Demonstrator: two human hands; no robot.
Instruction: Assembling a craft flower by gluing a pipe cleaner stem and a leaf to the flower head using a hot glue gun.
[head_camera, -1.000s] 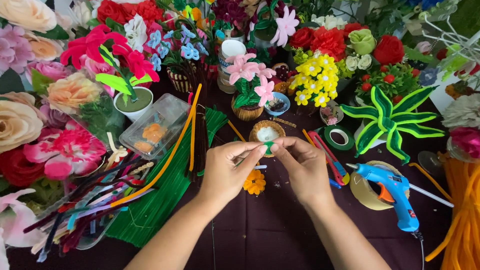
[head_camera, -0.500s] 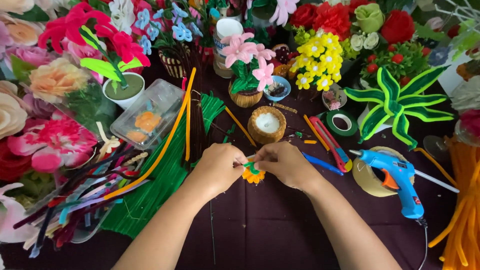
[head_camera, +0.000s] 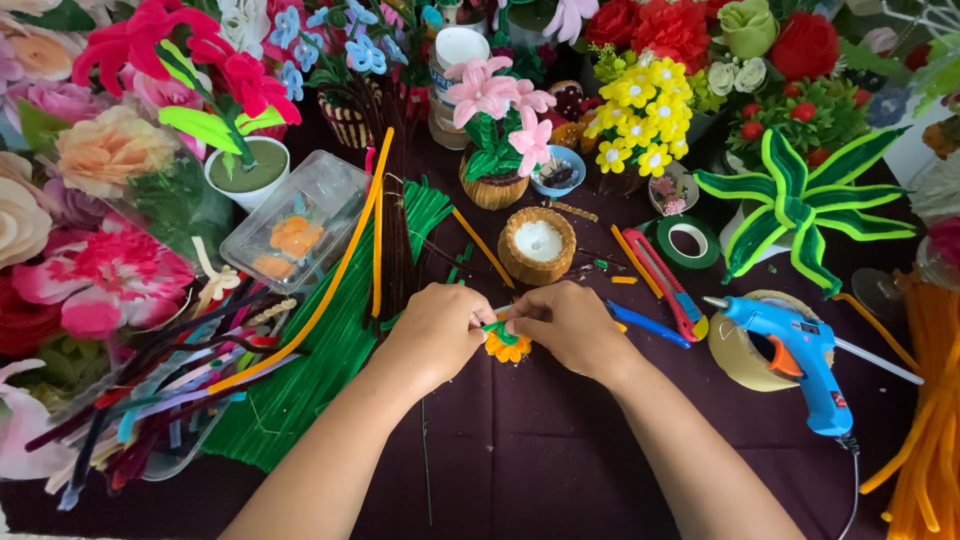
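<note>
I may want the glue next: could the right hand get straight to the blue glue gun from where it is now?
Probably yes. The blue glue gun rests on a tape roll to the right of the right hand, with bare dark cloth between them. But that hand is pinching the small orange flower with the left hand.

Bright, even light from above; colours are vivid and shadows soft and short. Focus is sharp at centre, with slight wide-angle stretching at the edges

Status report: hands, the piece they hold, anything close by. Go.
Left hand and right hand both pinching orange flower with green wrap. Thin wire trails toward camera. Glue gun right, apart.
</note>
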